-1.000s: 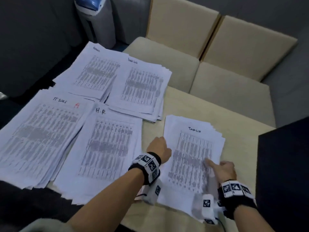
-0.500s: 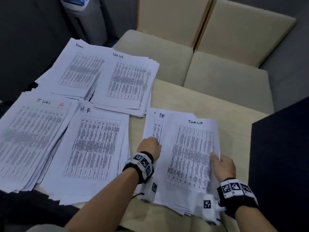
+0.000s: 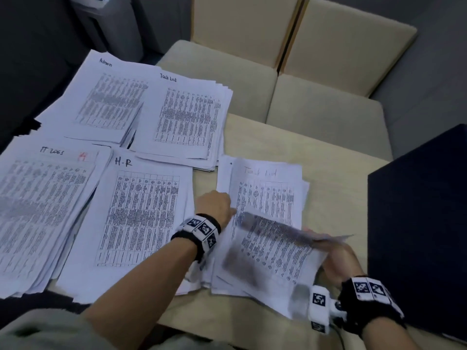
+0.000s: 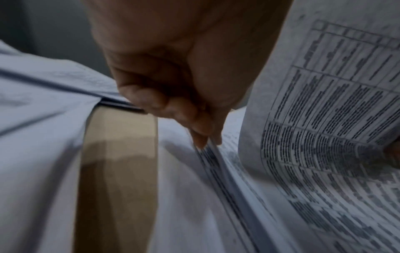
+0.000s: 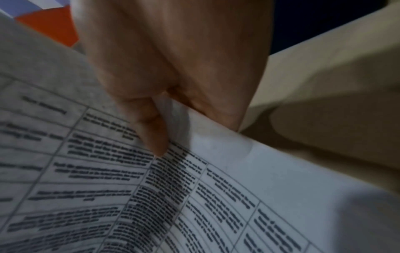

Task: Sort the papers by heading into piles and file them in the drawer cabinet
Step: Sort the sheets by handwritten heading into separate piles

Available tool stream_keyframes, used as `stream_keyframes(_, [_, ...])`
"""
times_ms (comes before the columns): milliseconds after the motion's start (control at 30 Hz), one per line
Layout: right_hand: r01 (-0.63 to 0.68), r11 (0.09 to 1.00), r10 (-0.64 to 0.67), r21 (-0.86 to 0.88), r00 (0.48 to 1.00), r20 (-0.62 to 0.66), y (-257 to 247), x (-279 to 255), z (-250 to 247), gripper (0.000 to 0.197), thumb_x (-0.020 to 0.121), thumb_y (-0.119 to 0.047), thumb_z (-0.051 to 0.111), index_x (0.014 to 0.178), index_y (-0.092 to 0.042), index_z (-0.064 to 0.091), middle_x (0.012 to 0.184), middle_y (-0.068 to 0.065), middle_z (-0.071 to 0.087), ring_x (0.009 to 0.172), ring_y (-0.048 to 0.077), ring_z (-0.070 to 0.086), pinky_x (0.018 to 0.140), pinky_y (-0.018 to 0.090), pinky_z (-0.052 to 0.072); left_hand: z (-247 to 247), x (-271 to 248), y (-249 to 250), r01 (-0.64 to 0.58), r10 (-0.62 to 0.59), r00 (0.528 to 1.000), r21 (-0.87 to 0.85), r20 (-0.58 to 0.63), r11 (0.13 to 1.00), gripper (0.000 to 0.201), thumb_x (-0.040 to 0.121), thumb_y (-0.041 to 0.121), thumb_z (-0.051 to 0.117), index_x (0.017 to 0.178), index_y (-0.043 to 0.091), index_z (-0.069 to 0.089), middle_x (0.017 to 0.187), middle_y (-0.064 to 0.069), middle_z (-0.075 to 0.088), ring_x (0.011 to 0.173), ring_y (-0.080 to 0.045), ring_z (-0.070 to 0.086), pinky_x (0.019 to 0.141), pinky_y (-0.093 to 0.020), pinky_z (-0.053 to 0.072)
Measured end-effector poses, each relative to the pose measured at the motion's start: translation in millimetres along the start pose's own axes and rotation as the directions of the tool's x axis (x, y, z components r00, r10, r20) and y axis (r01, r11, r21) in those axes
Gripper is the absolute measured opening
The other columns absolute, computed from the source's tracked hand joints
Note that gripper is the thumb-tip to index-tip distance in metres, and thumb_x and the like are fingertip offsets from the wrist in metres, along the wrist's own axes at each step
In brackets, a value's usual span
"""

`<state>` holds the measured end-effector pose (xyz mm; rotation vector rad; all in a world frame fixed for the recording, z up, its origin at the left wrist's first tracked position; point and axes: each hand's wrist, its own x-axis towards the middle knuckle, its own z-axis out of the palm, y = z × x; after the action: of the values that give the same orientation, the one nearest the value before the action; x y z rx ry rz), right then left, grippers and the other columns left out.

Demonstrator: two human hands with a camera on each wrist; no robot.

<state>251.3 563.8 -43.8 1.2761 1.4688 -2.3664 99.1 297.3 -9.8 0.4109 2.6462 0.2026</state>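
Four sorted piles lie on the table: Admin (image 3: 108, 102), Task List (image 3: 187, 117), IT Logs (image 3: 43, 205) and H-R (image 3: 141, 218). An unsorted stack (image 3: 265, 193) sits to their right, its top page faintly headed Task List. My right hand (image 3: 336, 258) pinches the right edge of one printed sheet (image 3: 275, 251) and holds it curled up above the stack's near half; thumb and fingers (image 5: 155, 137) clamp that sheet (image 5: 216, 188). My left hand (image 3: 214, 205) is at the stack's left edge, its fingertips (image 4: 201, 135) pinching the edges of a few sheets (image 4: 218, 164).
A black cabinet (image 3: 417, 223) stands at the table's right side. Beige cushioned seats (image 3: 323, 114) lie beyond the table's far edge (image 3: 316, 142). A grey bin (image 3: 101, 21) is at the far left. Bare wood shows between the stack and the cabinet.
My right hand has lifted the top Task List sheet off the unsorted stack and curled it toward me, baring the page beneath. My left hand has stayed at the stack's left edge.
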Motion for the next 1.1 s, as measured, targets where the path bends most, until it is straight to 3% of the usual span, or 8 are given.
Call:
stream_keyframes(167, [0.060, 0.998, -0.060, -0.015, 0.998, -0.001, -1, -4, 16, 0.043, 0.073, 0.008, 0.060, 0.114, 0.020, 0.059, 0.118, 0.021, 0.069, 0.112, 0.033, 0.067, 0.101, 0.047, 0.047, -19, -4, -6, -0.118, 0.102, 0.988, 0.146, 0.115, 0.982, 0.031, 0.100, 0.034, 0.047, 0.084, 0.010, 0.060, 0.085, -0.007, 0.065, 0.081, -0.026, 0.063, 0.071, -0.031, 0.049])
stream_keyframes(367, [0.087, 0.995, -0.085, -0.055, 0.995, 0.044, -18, -8, 28, 0.005, 0.058, -0.004, 0.077, 0.061, 0.000, 0.074, 0.097, 0.013, 0.076, 0.105, 0.029, 0.069, 0.073, 0.030, 0.058, -32, -13, -1, -0.195, 0.053, 0.923, 0.343, 0.382, 0.919, 0.021, 0.092, 0.015, 0.049, 0.072, 0.014, 0.054, 0.073, 0.000, 0.057, 0.075, -0.023, 0.057, 0.071, -0.031, 0.047])
stream_keyframes(500, [-0.043, 0.999, 0.043, -0.024, 0.999, 0.007, -28, -1, 24, 0.042, 0.074, 0.013, 0.047, 0.110, 0.012, 0.067, 0.128, 0.021, 0.064, 0.121, 0.033, 0.059, 0.088, 0.035, 0.050, -46, -16, 0, -0.178, 0.084, 0.959, 0.342, 0.270, 0.923, 0.035, 0.099, 0.031, 0.044, 0.069, 0.015, 0.053, 0.071, 0.000, 0.056, 0.074, -0.021, 0.055, 0.070, -0.030, 0.046])
stream_keyframes(600, [-0.128, 0.990, 0.130, -0.057, 0.990, 0.046, -36, -4, 31, 0.056, 0.076, 0.006, 0.046, 0.131, 0.005, 0.058, 0.133, 0.018, 0.062, 0.124, 0.034, 0.057, 0.096, 0.043, 0.045, -49, -17, 2, -0.227, 0.187, 0.964, 0.218, 0.189, 0.949, 0.051, 0.098, 0.046, 0.048, 0.057, 0.016, 0.046, 0.062, 0.001, 0.055, 0.068, -0.021, 0.059, 0.065, -0.030, 0.048])
stream_keyframes(733, [-0.098, 0.993, 0.099, -0.068, 0.995, 0.020, -39, -7, 37, 0.063, 0.066, -0.004, 0.060, 0.128, -0.001, 0.061, 0.124, 0.024, 0.065, 0.114, 0.041, 0.062, 0.101, 0.049, 0.046, -30, -16, -8, -0.327, 0.353, 0.931, -0.207, 0.098, 0.922, 0.041, 0.093, 0.018, 0.058, 0.056, 0.014, 0.041, 0.056, 0.001, 0.046, 0.059, -0.020, 0.048, 0.063, -0.033, 0.044])
stream_keyframes(867, [-0.067, 0.986, 0.070, -0.151, 0.997, 0.013, -40, -3, 29, 0.059, 0.052, -0.012, 0.080, 0.106, 0.006, 0.061, 0.083, 0.013, 0.067, 0.069, 0.026, 0.065, 0.066, 0.035, 0.053, -16, -27, -15, -0.266, 0.390, 0.918, -0.629, 0.065, 0.731, 0.046, 0.092, 0.009, 0.063, 0.052, 0.031, 0.056, 0.052, 0.017, 0.057, 0.051, 0.004, 0.049, 0.063, -0.023, 0.041])
stream_keyframes(967, [-0.070, 0.988, 0.073, -0.138, 0.997, 0.021, -41, -6, 29, 0.053, 0.059, -0.006, 0.078, 0.108, 0.007, 0.063, 0.104, 0.024, 0.063, 0.088, 0.035, 0.061, 0.081, 0.045, 0.051, -12, -32, -16, -0.164, 0.430, 0.893, -0.794, 0.133, 0.585, 0.035, 0.090, -0.003, 0.061, 0.084, 0.028, 0.076, 0.113, 0.016, 0.071, 0.101, 0.003, 0.061, 0.095, -0.029, 0.048])
stream_keyframes(1100, [-0.054, 0.982, 0.037, -0.178, 0.994, -0.100, -42, -11, 31, 0.012, 0.079, 0.005, 0.057, 0.085, 0.001, 0.067, 0.078, 0.019, 0.065, 0.070, 0.031, 0.058, 0.059, 0.034, 0.048, 1, -20, -13, -0.087, 0.073, 0.996, -0.306, -0.055, 0.948, 0.043, 0.092, 0.014, 0.052, 0.133, 0.022, 0.056, 0.146, -0.009, 0.041, 0.131, -0.029, 0.042, 0.107, -0.044, 0.039])
